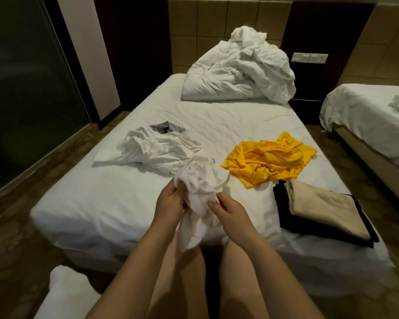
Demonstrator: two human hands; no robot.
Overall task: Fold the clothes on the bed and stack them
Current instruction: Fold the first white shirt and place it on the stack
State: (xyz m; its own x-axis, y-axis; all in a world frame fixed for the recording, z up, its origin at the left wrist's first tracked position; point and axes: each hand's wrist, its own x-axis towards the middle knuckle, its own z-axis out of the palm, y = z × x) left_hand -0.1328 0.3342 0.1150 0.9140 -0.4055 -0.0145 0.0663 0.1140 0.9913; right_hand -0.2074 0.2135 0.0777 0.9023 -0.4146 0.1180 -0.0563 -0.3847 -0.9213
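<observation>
Left hand (171, 199) clutched crumpled white garment (199, 180), fingers curled into soft bunched cloth; right hand (230, 210) pinched its edge. Cloth bulged above fingers, tail hung limp between wrists, over near edge of bed (97, 203). Right: flat beige fold (320, 208) atop black fold (286, 219). Beyond: rumpled yellow shirt (270, 157); wrinkled white shirt (152, 148) left. Far end: heaped white duvet (237, 72).

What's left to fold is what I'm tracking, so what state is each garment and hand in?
held garment: white, bunched, unfolded.
left hand: grips held garment.
right hand: pinches held garment.
white garment: crumpled on the bed.
grey garment: crumpled, partly behind white garment.
yellow garment: crumpled, unfolded.
black garment: folded, bottom of stack.
beige garment: folded, atop black garment.
duvet: heaped.
</observation>
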